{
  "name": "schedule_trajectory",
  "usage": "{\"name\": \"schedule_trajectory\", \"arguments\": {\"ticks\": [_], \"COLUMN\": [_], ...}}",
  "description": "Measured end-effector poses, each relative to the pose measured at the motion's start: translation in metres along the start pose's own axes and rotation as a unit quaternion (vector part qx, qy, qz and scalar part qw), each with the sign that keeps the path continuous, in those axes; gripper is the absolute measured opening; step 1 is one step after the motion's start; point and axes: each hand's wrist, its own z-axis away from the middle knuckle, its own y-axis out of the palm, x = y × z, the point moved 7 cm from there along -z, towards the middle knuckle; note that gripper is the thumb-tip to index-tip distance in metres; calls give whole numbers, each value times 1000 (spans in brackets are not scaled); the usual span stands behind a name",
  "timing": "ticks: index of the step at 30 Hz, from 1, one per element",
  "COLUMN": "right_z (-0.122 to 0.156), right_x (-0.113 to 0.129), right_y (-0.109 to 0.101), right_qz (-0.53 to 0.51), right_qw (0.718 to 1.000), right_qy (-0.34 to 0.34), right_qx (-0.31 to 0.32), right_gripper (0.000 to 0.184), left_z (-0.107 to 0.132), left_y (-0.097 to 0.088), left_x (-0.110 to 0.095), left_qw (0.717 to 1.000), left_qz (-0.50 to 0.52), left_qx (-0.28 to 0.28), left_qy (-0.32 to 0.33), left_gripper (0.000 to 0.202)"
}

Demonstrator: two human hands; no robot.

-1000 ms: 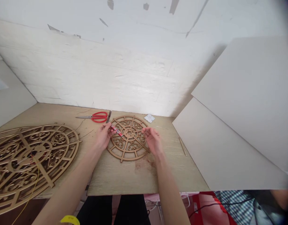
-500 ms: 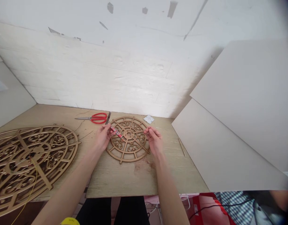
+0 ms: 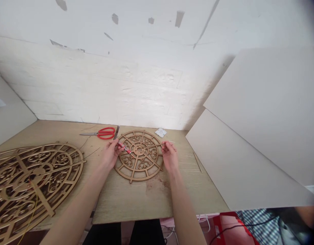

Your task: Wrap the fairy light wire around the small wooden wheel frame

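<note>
My left hand [image 3: 111,153] is closed around a slim red-and-white tube [image 3: 125,147], which slants down to the right over a gold openwork wheel-shaped disc [image 3: 132,169]. That disc lies flat on the table, with rings, spokes and scrollwork. At its right edge my right hand [image 3: 169,153] is closed in a pinch. A thin, stick-like line [image 3: 154,146] runs from its fingertips leftward above the disc; its exact kind is too fine to make out.
Red-handled scissors [image 3: 106,133] lie behind my left hand. Larger gold openwork discs [image 3: 48,207] are stacked at left, with thin wires. A crumpled white packet [image 3: 160,132] lies at the back, a thin stick [image 3: 198,162] at right. Pale panels [image 3: 238,163] lean along the right side.
The view has shifted slightly. My right hand has turned a little, and a thin line now shows from its fingertips toward the disc's middle. The tube stays in my left hand.
</note>
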Motion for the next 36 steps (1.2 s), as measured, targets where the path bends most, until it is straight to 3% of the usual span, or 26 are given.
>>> {"name": "schedule_trajectory", "arguments": {"ticks": [4, 9, 14, 22, 36], "right_z": [3, 15, 29, 46, 48], "right_x": [0, 1, -9, -31, -38], "right_y": [5, 26, 49, 69, 71], "right_qz": [-26, -25, 55, 120, 130], "right_qw": [999, 995, 977, 953, 947], "right_qy": [23, 61, 99, 132, 156], "right_qx": [8, 77, 180, 246, 249], "right_gripper": [22, 22, 22, 19, 30], "left_z": [-1, -1, 0, 8, 5], "left_y": [1, 1, 3, 11, 14], "left_x": [1, -1, -2, 4, 13], "left_qw": [1000, 1000, 999, 996, 993], "left_qz": [-1, -2, -6, -26, -30], "left_qx": [7, 4, 13, 53, 99], "left_qy": [-4, 1, 30, 61, 62], "left_gripper": [21, 22, 21, 29, 42]}}
